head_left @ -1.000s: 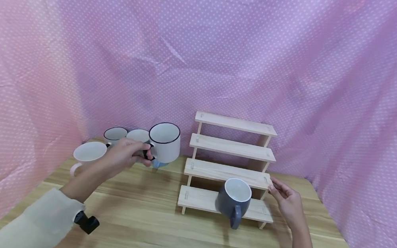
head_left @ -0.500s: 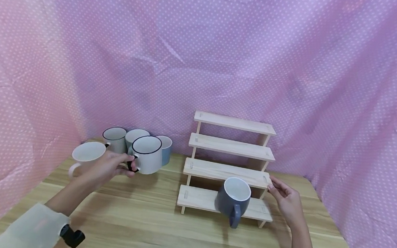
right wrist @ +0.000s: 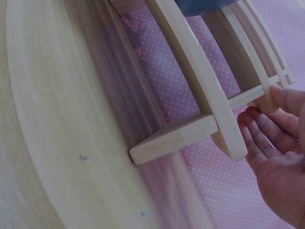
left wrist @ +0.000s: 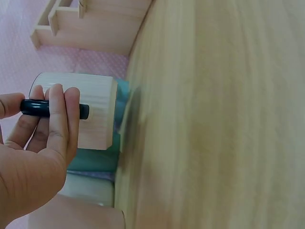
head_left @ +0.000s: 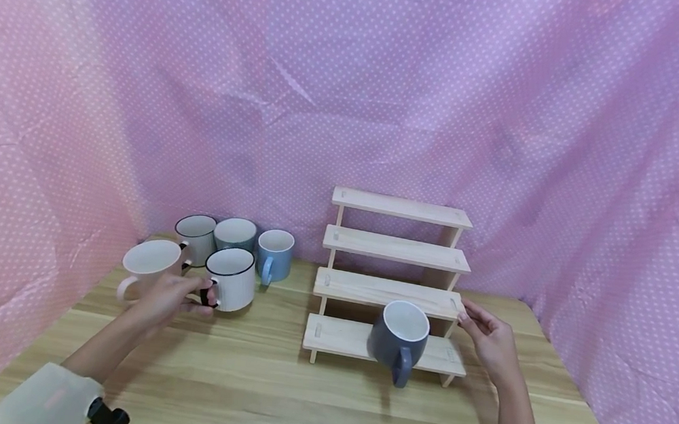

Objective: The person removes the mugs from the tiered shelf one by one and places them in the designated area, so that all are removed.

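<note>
My left hand grips the black handle of a white mug with a dark rim, at the left of the table. In the left wrist view the thumb and fingers close round that handle, and the mug's base looks slightly off the wood. At the right, my right hand pinches the end of the second board from the bottom of a stepped wooden rack. The right wrist view shows the thumb on that board's end. A dark grey mug stands on the lowest board, handle towards me.
Around the held mug stand a blue mug, a greenish mug, another dark-rimmed mug and a pinkish-white mug by the left forearm. Pink dotted cloth hangs behind the wooden table.
My left hand has carried the dark-rimmed white mug left, down and towards me, uncovering the blue mug. The right hand keeps its place on the rack.
</note>
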`<state>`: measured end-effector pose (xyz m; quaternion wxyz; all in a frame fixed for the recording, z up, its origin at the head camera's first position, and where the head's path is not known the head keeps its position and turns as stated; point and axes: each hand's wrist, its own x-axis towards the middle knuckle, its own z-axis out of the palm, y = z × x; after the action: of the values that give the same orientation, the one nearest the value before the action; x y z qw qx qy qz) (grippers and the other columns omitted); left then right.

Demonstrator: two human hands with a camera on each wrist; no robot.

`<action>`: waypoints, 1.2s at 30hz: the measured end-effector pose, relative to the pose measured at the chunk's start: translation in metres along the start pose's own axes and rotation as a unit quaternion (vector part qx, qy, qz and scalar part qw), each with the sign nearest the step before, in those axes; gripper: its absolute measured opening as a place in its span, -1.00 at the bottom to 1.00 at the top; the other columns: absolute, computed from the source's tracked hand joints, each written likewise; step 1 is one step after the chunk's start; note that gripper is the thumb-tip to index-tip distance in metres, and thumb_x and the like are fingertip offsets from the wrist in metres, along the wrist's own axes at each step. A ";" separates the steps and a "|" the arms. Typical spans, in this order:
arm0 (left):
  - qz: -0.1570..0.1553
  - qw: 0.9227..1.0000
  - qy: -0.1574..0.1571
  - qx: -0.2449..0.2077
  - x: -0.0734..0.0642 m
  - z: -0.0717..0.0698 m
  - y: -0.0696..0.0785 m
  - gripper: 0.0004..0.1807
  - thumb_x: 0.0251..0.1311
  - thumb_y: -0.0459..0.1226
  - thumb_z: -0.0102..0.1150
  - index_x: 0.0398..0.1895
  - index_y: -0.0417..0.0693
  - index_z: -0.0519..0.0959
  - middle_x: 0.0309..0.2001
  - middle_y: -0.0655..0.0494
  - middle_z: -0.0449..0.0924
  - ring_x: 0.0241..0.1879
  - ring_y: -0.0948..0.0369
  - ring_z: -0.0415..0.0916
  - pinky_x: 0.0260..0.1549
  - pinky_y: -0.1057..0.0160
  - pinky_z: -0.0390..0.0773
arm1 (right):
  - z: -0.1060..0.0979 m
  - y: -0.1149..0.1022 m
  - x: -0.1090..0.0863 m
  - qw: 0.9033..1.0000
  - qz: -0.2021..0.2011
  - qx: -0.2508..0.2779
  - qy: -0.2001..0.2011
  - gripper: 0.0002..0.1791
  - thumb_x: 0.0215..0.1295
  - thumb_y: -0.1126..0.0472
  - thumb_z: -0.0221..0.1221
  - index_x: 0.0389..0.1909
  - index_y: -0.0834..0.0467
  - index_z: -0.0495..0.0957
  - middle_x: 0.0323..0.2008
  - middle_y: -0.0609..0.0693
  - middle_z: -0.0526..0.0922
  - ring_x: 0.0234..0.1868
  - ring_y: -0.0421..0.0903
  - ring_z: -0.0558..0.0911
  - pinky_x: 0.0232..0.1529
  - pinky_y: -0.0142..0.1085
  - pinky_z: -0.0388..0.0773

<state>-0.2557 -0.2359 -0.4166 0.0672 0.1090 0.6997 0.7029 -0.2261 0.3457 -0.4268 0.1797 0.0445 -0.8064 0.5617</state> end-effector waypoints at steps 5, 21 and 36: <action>-0.018 1.000 0.012 0.020 -0.006 -0.005 -0.009 -0.66 0.53 -0.35 -0.07 0.17 -0.50 0.33 -0.33 0.00 0.57 -0.23 0.18 0.61 -0.16 0.17 0.76 | 0.000 -0.001 0.000 1.000 0.007 -0.006 0.000 -0.50 0.50 0.26 0.19 0.31 0.48 0.42 0.10 0.07 0.68 -0.15 -0.37 0.71 -0.05 -0.59 0.59; 0.023 0.999 -0.003 -0.027 -0.012 -0.043 -0.039 -0.76 0.46 -0.30 0.06 -0.23 -0.33 0.62 -0.32 0.01 0.65 -0.22 0.20 0.67 -0.14 0.09 0.75 | 0.001 0.000 0.002 1.000 0.006 -0.006 0.005 -0.53 0.51 0.28 0.18 0.31 0.46 0.44 0.15 0.32 0.60 -0.17 -0.41 0.69 -0.07 -0.59 0.59; -0.023 1.000 -0.007 0.001 -0.022 -0.034 -0.026 -0.73 0.50 -0.30 0.03 -0.15 -0.38 0.63 -0.25 0.03 0.65 -0.14 0.16 0.69 -0.04 0.10 0.71 | 0.001 0.001 0.002 1.000 0.001 -0.005 0.007 -0.53 0.51 0.28 0.18 0.31 0.46 0.44 0.19 0.29 0.58 -0.17 -0.43 0.68 -0.06 -0.60 0.59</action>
<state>-0.2445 -0.2741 -0.4440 0.0877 0.0981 0.7024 0.6995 -0.2288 0.3450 -0.4269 0.1854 0.0391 -0.8080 0.5578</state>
